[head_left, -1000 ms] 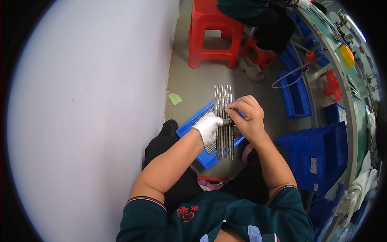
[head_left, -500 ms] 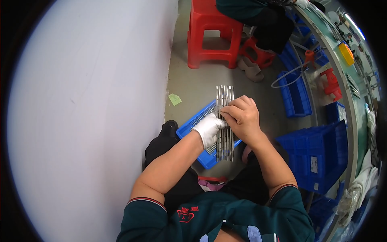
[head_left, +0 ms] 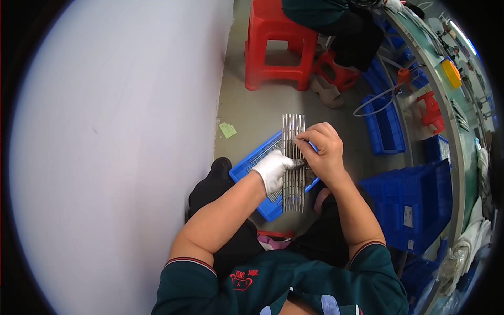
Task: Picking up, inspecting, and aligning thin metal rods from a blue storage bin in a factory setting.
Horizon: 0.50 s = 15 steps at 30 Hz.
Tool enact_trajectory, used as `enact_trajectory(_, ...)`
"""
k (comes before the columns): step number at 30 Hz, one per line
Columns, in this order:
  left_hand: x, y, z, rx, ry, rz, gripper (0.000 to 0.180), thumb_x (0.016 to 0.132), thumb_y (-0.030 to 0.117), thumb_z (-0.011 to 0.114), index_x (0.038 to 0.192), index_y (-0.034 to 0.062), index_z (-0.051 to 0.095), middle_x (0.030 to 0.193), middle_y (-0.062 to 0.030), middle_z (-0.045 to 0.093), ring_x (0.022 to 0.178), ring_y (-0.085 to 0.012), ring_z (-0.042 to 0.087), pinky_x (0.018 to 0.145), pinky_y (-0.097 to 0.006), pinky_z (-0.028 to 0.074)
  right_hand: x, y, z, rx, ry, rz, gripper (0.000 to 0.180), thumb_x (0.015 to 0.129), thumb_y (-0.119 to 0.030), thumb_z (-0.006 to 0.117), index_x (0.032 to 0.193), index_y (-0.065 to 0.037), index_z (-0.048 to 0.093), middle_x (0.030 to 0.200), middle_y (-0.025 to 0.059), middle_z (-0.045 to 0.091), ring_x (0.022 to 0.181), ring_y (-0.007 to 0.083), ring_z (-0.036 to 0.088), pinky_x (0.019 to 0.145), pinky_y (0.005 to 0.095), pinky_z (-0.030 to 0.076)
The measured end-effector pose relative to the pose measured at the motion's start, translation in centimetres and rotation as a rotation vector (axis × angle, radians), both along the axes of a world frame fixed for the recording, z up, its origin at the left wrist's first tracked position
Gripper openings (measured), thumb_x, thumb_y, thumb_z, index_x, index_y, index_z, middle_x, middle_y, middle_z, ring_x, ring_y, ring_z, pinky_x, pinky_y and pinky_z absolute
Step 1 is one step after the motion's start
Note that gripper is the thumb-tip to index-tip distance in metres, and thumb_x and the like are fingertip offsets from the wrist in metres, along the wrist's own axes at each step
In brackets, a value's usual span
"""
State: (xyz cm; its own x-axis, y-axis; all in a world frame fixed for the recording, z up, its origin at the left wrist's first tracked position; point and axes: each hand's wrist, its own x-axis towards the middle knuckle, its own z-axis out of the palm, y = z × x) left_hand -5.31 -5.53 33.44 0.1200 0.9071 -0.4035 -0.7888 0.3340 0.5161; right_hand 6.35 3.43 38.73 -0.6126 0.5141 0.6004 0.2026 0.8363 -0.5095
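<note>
Several thin, shiny metal rods (head_left: pixel 294 197) stand side by side in a flat row, lengthwise before me. My left hand (head_left: pixel 271 169), in a white glove with darkened fingertips, grips the row around its middle. Bare and curled, my right hand (head_left: pixel 325 148) is at the row's right edge, thumb and fingertips pinched together over the upper half of the rods. Whatever lies in that pinch is too small to tell. Below the rods a blue tray (head_left: pixel 271 211) holds more metal rods, partly hidden by my hands.
A white wall (head_left: pixel 115 147) runs along my left. Ahead stands a red stool (head_left: pixel 281 68), with a seated person (head_left: pixel 352 37) beside it. Blue bins (head_left: pixel 407 202) and a long green-topped bench (head_left: pixel 470 163) line my right. A green paper scrap (head_left: pixel 227 129) lies on the floor.
My right hand has shifted slightly right, its fingertips moving from the row's left part toward its right edge. The dark glove fingers across the rods show more. The left hand stays nearly still.
</note>
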Motion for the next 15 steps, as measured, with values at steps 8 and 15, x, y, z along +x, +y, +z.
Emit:
enact_trajectory(8, 0.5, -0.1, 0.1, 0.027, 0.073, 0.001, 0.028, 0.081, -0.008, 0.048, 0.106, -0.0025, 0.058, 0.093, -0.0139, 0.066, 0.082, -0.0275, 0.068, 0.073, -0.039, 0.057, -0.3, -0.3, -0.2, 0.169, -0.05, 0.027, 0.012, 0.065, -0.006, 0.073, 0.075, -0.008, 0.068, 0.073, 0.0024, 0.06, 0.072, 0.0222, 0.056, 0.066, 0.0346, 0.043)
enact_trajectory(15, 0.0, 0.0, 0.5, 0.01, -0.019, -0.027, 0.028, 0.082, -0.008, 0.048, 0.107, -0.0039, 0.059, 0.093, -0.0147, 0.066, 0.083, -0.0285, 0.068, 0.074, -0.04, 0.057, 0.5, 0.4, 0.4, -0.062, 0.013, -0.025, 0.009, 0.068, 0.0, 0.071, 0.076, -0.002, 0.067, 0.073, 0.0072, 0.061, 0.071, 0.0225, 0.057, 0.064, 0.0316, 0.045)
